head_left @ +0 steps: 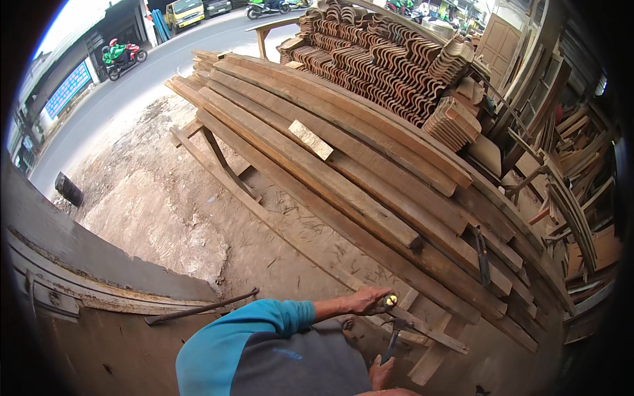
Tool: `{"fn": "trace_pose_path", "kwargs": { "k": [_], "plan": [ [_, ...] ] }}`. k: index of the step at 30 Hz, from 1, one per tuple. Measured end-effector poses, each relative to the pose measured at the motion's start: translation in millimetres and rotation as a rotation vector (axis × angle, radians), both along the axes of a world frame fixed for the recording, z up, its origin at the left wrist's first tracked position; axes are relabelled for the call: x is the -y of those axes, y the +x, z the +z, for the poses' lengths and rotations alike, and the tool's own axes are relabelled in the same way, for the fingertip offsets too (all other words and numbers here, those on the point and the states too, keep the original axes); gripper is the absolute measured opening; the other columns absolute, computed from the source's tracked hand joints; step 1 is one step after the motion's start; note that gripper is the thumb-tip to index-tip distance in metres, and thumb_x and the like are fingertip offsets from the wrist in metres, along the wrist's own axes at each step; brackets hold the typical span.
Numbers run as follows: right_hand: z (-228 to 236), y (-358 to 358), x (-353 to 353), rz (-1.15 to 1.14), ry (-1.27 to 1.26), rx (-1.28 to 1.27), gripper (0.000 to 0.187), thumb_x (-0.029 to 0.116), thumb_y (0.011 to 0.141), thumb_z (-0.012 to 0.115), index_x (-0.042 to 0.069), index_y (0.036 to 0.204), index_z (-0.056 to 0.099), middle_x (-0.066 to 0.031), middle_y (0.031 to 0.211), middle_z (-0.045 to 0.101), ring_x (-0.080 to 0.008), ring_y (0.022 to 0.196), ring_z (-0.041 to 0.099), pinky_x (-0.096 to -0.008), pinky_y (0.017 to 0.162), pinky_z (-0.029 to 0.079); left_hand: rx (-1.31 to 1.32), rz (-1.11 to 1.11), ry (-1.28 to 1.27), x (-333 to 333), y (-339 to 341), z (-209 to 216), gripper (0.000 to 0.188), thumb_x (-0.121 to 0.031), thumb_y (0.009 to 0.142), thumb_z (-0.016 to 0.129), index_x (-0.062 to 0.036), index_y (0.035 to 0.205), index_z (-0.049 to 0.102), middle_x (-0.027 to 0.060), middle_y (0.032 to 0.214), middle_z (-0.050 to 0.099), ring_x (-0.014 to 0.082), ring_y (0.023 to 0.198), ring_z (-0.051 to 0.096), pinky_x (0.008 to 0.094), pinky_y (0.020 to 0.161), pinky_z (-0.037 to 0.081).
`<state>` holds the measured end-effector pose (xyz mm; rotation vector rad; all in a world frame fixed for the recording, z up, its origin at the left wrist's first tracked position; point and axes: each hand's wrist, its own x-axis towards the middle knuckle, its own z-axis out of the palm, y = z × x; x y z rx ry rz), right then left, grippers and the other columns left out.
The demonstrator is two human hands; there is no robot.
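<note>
Left arm, blue-sleeved, reached to lower centre, left hand [365,301] with fingers closed on a small thing with a yellow end [391,301], while right hand [381,372], near the bottom edge, was clenched on a hammer [394,337]. Hammer sat right of bottom centre, tilted, dark head uppermost, over wooden slats [449,339]. Long brown planks [317,178] filled the middle just beyond, with a pale block [311,139] on top, roof tiles [370,69] behind and a bar [201,308] lower left.

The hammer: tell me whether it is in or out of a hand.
In: the right hand is closed around the handle of the hammer, whose head sticks out beyond it.
</note>
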<state>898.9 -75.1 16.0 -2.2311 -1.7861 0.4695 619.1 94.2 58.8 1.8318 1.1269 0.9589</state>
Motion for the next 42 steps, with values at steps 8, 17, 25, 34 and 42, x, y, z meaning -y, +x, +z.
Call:
{"fn": "trace_pose_path", "kwargs": {
  "k": [8, 17, 25, 34, 42],
  "plan": [
    [59, -43, -29, -0.241, -0.502, 0.000, 0.074, 0.038, 0.097, 0.061, -0.009, 0.148, 0.036, -0.0328, 0.143, 0.048, -0.0445, 0.134, 0.048, -0.0489, 0.111, 0.040, 0.245, 0.004, -0.064, -4, 18, 27, 0.034, -0.022, 0.089, 0.073, -0.0063, 0.109, 0.050, 0.0173, 0.095, 0.062, 0.0369, 0.087, 0.063, 0.0446, 0.075, 0.049],
    [51, -35, -23, -0.163, -0.436, -0.057, 0.072, 0.036, 0.098, 0.060, -0.012, 0.147, 0.037, -0.0346, 0.144, 0.047, -0.0461, 0.135, 0.047, -0.0475, 0.112, 0.039, 0.100, 0.044, 0.117, -6, 60, 27, 0.031, -0.018, 0.086, 0.068, -0.0041, 0.099, 0.044, 0.0204, 0.089, 0.053, 0.0443, 0.087, 0.056, 0.0494, 0.072, 0.044],
    [47, -36, -16, -0.185, -0.379, -0.122, 0.070, 0.035, 0.098, 0.060, -0.013, 0.144, 0.039, -0.0365, 0.142, 0.048, -0.0473, 0.133, 0.048, -0.0476, 0.111, 0.040, 0.256, 0.026, -0.238, 8, 2, 48, 0.037, -0.029, 0.092, 0.072, -0.0061, 0.110, 0.050, 0.0166, 0.096, 0.058, 0.0320, 0.086, 0.058, 0.0417, 0.077, 0.048],
    [26, -42, -7, -0.139, -0.273, -0.208, 0.065, 0.030, 0.098, 0.060, -0.017, 0.140, 0.041, -0.0386, 0.136, 0.051, -0.0487, 0.129, 0.051, -0.0479, 0.109, 0.040, 0.050, 0.032, -0.119, -8, 23, 20, 0.042, -0.032, 0.092, 0.071, -0.0032, 0.118, 0.053, 0.0253, 0.101, 0.064, 0.0441, 0.094, 0.063, 0.0495, 0.080, 0.050],
    [60, -53, -16, -0.184, -0.413, -0.243, 0.061, 0.036, 0.101, 0.055, -0.012, 0.138, 0.046, -0.0391, 0.128, 0.057, -0.0501, 0.121, 0.056, -0.0498, 0.100, 0.047, 0.320, 0.347, -0.308, -22, 10, 54, 0.045, -0.038, 0.093, 0.074, -0.0004, 0.105, 0.051, 0.0105, 0.083, 0.060, 0.0181, 0.076, 0.060, 0.0354, 0.068, 0.050]
  ]
}}
